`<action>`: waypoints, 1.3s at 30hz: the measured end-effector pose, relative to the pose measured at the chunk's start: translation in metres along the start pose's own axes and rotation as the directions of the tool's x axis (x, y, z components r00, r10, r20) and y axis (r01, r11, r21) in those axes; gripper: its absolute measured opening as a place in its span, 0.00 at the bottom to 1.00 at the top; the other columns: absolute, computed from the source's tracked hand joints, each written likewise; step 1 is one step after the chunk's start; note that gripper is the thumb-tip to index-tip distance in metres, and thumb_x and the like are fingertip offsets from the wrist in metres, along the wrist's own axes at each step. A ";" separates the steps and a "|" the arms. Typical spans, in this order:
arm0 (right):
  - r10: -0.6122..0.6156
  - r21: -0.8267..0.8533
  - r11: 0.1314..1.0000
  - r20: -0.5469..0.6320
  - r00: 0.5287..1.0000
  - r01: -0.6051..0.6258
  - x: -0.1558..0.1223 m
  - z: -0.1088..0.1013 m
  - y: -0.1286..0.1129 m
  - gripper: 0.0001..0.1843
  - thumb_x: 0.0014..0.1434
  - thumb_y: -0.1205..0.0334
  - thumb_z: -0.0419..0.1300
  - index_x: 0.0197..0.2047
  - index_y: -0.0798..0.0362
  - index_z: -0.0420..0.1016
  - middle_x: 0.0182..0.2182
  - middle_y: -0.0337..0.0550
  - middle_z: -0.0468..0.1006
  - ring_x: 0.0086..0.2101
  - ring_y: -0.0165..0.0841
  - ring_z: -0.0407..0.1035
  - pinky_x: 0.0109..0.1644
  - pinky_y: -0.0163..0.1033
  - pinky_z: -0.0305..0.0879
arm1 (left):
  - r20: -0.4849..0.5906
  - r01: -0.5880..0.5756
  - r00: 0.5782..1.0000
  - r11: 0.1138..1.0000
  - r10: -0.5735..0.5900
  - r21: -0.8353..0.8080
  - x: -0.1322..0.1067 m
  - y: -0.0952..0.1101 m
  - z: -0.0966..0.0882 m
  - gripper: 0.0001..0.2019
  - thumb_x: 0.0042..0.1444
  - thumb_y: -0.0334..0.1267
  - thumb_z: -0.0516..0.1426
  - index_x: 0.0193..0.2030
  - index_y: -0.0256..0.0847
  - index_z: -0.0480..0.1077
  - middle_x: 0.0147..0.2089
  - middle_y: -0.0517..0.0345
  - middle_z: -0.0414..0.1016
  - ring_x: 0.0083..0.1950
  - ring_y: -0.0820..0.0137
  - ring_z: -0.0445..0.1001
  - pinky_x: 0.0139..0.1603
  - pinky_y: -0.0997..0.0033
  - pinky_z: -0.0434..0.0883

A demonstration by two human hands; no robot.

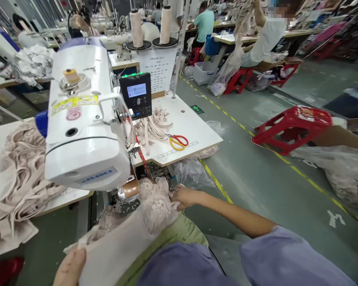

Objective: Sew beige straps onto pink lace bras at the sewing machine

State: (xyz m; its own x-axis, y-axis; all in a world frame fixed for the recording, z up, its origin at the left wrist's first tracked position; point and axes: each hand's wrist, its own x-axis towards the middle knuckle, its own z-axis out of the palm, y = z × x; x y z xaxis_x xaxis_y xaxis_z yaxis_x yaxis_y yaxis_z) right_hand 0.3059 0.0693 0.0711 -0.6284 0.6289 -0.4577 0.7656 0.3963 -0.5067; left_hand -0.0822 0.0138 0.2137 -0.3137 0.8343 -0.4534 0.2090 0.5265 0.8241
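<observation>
A beige lace bra (155, 206) stretches across my lap, below the head of a white sewing machine (86, 159). At the lower left, my left hand (70, 268) pinches the end of its plain band, thumb on top. My right hand (183, 197) grips the lace cup's right edge, with the fingers partly hidden by the fabric. The upper end of the cup lies close to the machine's brown roller (131, 189). Whether any fabric sits under the needle is hidden by the machine head.
Red-and-yellow scissors (179, 142) and beige straps (153, 125) lie on the white tabletop (197, 131). A heap of beige pieces (24, 171) hangs off the left side. A red stool (292, 127) stands on the floor at right. Other people sit at machines behind.
</observation>
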 end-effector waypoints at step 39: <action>-0.005 0.902 0.257 -0.359 0.933 0.348 -0.011 -0.047 -0.133 0.12 0.57 0.54 0.66 0.38 0.55 0.81 0.48 0.45 0.74 0.44 0.32 0.71 0.48 0.36 0.67 | 0.642 -0.277 0.725 0.959 0.250 -0.061 0.006 0.003 0.092 0.16 0.61 0.52 0.55 0.34 0.41 0.62 0.29 0.65 0.60 0.29 0.74 0.57 0.30 0.75 0.56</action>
State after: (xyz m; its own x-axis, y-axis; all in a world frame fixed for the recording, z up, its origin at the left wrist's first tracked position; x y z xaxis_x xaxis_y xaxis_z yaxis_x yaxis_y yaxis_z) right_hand 0.2176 0.0409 0.1776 -0.5413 0.8249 -0.1627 -0.1455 -0.2825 -0.9482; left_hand 0.0021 0.0351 0.1818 0.4190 0.8417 -0.3407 0.2312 0.2640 0.9364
